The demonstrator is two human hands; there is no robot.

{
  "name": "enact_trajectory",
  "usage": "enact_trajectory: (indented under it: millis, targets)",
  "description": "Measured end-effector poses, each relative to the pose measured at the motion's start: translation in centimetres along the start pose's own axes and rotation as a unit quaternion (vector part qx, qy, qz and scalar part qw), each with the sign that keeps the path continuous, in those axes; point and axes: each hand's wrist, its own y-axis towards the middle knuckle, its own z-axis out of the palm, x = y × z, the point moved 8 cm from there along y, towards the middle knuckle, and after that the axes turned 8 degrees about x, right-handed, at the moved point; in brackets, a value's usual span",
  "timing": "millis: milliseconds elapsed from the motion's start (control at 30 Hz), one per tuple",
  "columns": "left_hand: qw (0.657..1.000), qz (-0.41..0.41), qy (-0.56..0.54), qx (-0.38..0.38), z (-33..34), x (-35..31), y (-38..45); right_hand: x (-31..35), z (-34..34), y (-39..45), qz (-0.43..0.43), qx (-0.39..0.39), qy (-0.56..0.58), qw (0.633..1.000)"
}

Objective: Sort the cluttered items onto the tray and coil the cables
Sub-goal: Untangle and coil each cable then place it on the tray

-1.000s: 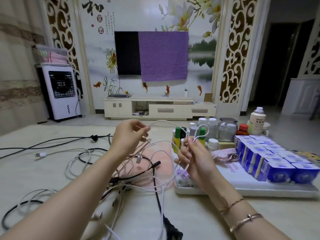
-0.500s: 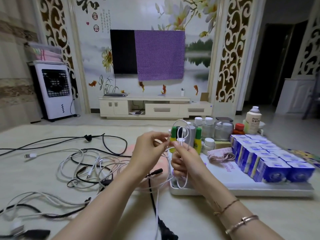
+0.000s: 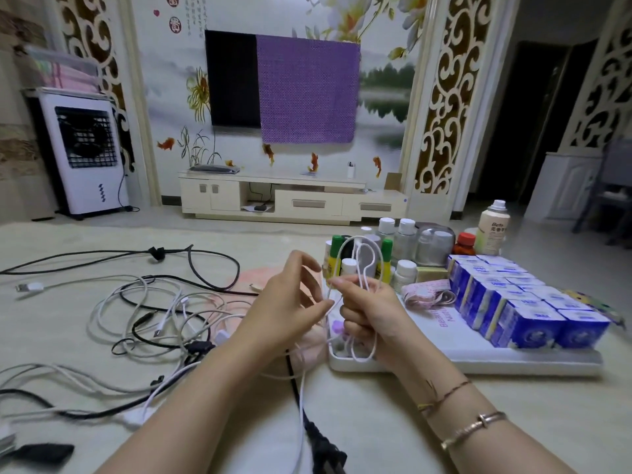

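Up front, just before the near left corner of the tray (image 3: 478,366), the right hand (image 3: 371,313) grips loops of a white cable (image 3: 367,265). The left hand (image 3: 287,302), fingers loosely spread, pinches its trailing strand. More cables (image 3: 154,309) lie tangled left of the tray.

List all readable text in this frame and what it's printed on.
"Beta": spray bottle, behind the tray; the characters under it are too small to read.
"Beau..." and "Nutri...": white box on the tray, both cut off by the blue cartons.
Blue cartons: print too blurred to read.
Wall mural: calligraphy and a red seal, too blurred to read.
Small bottles: labels unreadable.
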Motion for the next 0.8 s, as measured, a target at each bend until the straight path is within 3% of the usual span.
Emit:
enact_trajectory:
  millis: [233,333,533,700,800]
  targets:
    - [0.992,-0.003,0.092,0.091,0.6,0.6,-0.4,0.0,-0.7,0.3,-0.014,-0.013,0.125,0.992]
    - [0.978,0.004,0.184,0.101,-0.4,0.2,-0.2,-0.1,-0.9,0.5,-0.008,-0.008,0.156,0.988]
    - [0.880,0.008,0.460,0.122,-3.2,-0.5,0.2,-0.2,-1.0,0.6,-0.016,0.003,0.188,0.982]
    - [0.810,-0.105,0.568,0.103,-6.7,1.4,-0.4,0.0,-1.9,1.0,-0.025,0.003,0.206,0.978]
    - [0.805,-0.149,0.567,0.093,-7.3,2.2,-1.2,-0.4,-1.5,0.8,-0.004,0.003,0.193,0.981]
